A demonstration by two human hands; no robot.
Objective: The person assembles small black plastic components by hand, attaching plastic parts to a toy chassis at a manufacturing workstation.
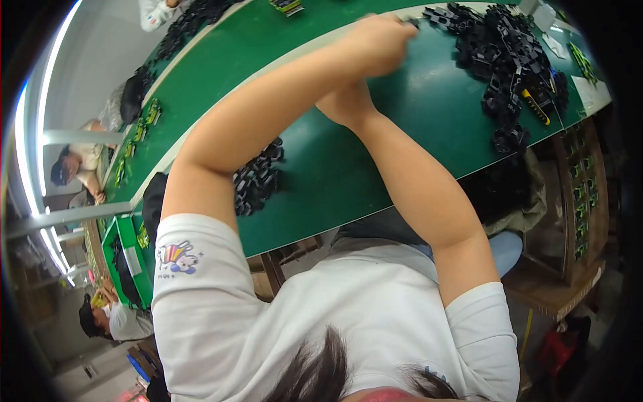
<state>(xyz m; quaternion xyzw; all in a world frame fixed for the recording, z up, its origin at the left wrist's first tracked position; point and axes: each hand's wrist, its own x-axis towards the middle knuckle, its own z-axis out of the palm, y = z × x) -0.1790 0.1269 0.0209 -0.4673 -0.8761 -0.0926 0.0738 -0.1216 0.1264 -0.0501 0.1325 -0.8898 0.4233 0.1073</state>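
My left hand (380, 45) is stretched across to the far side of the green table (429, 127), its fingers curled closed and a little blurred. At its fingertips shows a small black plastic part (412, 24), close to the large heap of black plastic parts (499, 50) at the right. Crossing beneath my left forearm, my right hand (345, 106) is partly covered by it. The right fingers are hidden, so what they hold, if anything, cannot be seen. A smaller pile of black parts (260, 177) lies beside my left elbow.
A yellow-and-black utility knife (536, 107) lies by the large heap. A wooden rack (569, 221) with green-and-black pieces stands at the right. Beyond the pale ledge (268, 61) runs a green belt-like surface (221, 57). A green crate (127, 258) and other people are at the left.
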